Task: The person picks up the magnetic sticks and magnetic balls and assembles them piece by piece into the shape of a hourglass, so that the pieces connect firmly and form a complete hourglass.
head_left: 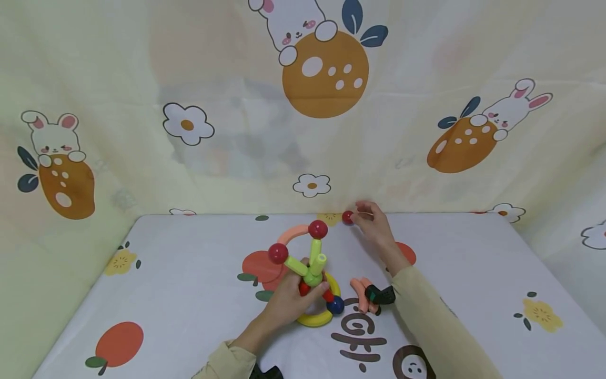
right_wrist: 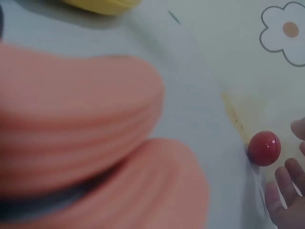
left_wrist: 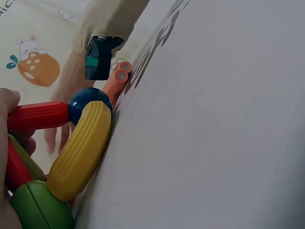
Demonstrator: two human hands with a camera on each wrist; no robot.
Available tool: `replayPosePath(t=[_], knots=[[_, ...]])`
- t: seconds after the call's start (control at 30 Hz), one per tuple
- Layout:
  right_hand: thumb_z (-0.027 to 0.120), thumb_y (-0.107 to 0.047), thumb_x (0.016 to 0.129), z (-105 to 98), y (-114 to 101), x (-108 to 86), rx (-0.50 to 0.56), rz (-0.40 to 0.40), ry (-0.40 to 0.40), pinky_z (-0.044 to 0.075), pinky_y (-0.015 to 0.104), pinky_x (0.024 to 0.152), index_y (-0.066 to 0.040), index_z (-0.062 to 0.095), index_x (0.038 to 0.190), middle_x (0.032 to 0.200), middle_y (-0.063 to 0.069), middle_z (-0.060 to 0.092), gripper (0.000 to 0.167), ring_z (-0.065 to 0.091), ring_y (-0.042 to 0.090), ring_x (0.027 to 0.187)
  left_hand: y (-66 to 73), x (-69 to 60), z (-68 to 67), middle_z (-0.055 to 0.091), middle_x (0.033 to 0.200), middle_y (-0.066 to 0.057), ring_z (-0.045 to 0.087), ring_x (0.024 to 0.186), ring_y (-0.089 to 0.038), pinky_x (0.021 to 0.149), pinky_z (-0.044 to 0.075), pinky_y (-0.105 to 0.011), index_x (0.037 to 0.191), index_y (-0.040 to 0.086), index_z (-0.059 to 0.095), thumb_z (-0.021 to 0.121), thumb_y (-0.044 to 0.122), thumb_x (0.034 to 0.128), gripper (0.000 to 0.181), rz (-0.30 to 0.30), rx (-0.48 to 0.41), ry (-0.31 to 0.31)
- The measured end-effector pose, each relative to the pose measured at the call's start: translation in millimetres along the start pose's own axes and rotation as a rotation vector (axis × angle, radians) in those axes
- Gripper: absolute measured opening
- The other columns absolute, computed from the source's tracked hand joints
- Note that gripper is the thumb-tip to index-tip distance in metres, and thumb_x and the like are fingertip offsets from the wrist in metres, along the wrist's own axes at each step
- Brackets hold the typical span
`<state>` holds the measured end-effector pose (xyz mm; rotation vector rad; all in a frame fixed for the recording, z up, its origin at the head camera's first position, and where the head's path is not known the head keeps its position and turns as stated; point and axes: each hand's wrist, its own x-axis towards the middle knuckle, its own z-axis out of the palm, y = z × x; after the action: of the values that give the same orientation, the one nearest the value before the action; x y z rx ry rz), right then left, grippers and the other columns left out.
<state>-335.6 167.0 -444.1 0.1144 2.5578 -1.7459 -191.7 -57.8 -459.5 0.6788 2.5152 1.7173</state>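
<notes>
My left hand (head_left: pixel 293 297) grips a toy of magnetic rods and balls around its middle. On top, light green rods (head_left: pixel 295 266) meet at a green ball (head_left: pixel 312 279). Two red balls (head_left: pixel 278 253) cap rods at the far side, joined by a curved pink rod (head_left: pixel 292 232). Lower down are a blue ball (head_left: pixel 336 305) and curved yellow rods (left_wrist: pixel 82 152); palm and fingers hide part of the frame. At the table's back edge, my right hand (head_left: pixel 374 223) reaches beside a loose red ball (right_wrist: pixel 264 149), its fingers spread and apart from the ball in the right wrist view.
Loose curved pink rods (head_left: pixel 360 296) lie right of the toy, close to the black camera (head_left: pixel 381 295) on my right wrist. A patterned cloth wall (head_left: pixel 246 158) rises behind the table (head_left: pixel 189 295).
</notes>
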Motion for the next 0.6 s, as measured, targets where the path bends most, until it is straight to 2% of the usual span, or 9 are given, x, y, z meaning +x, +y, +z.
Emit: replayPosePath(t=[0.1, 0.3, 0.4, 0.6], knots=[[0.059, -0.026, 0.093, 1.9, 2.4, 5.1, -0.056, 0.011, -0.027, 0.038, 0.045, 0.107, -0.018, 0.042, 0.137, 0.14, 0.009, 0.043, 0.048, 0.04, 0.028, 0.131, 0.2, 0.6, -0.1, 0.06, 0.105, 0.007, 0.058, 0.1, -0.008, 0.096, 0.047, -0.03, 0.118, 0.014, 0.051, 0.063, 0.038, 0.0893, 0.039, -0.005, 0.007, 0.002], [0.059, -0.021, 0.093, 6.3, 2.5, 5.2, -0.205, -0.086, -0.104, 0.037, 0.047, 0.107, -0.013, 0.042, 0.14, 0.141, 0.013, 0.043, 0.051, 0.041, 0.032, 0.129, -0.4, -0.1, -1.2, 0.058, 0.106, 0.007, 0.057, 0.101, -0.008, 0.096, 0.048, -0.03, 0.119, 0.013, 0.049, 0.064, 0.037, 0.089, 0.041, -0.001, -0.001, 0.009], [0.059, -0.018, 0.092, 6.9, 2.3, 4.4, -0.256, -0.121, -0.106, 0.038, 0.047, 0.106, -0.012, 0.044, 0.137, 0.139, 0.014, 0.045, 0.047, 0.044, 0.033, 0.126, -0.1, -0.2, -1.0, 0.058, 0.106, 0.007, 0.057, 0.101, -0.008, 0.095, 0.048, -0.029, 0.119, 0.014, 0.049, 0.063, 0.038, 0.0891, 0.04, 0.006, 0.002, 0.013], [0.061, -0.017, 0.091, 7.6, 0.2, 5.2, -0.329, -0.138, -0.085, 0.043, 0.045, 0.1, -0.01, 0.049, 0.125, 0.127, 0.014, 0.052, 0.037, 0.049, 0.032, 0.117, 0.4, 0.6, -1.0, 0.058, 0.105, 0.006, 0.058, 0.099, -0.008, 0.094, 0.048, -0.028, 0.117, 0.014, 0.05, 0.063, 0.036, 0.0896, 0.038, 0.021, -0.014, 0.01]])
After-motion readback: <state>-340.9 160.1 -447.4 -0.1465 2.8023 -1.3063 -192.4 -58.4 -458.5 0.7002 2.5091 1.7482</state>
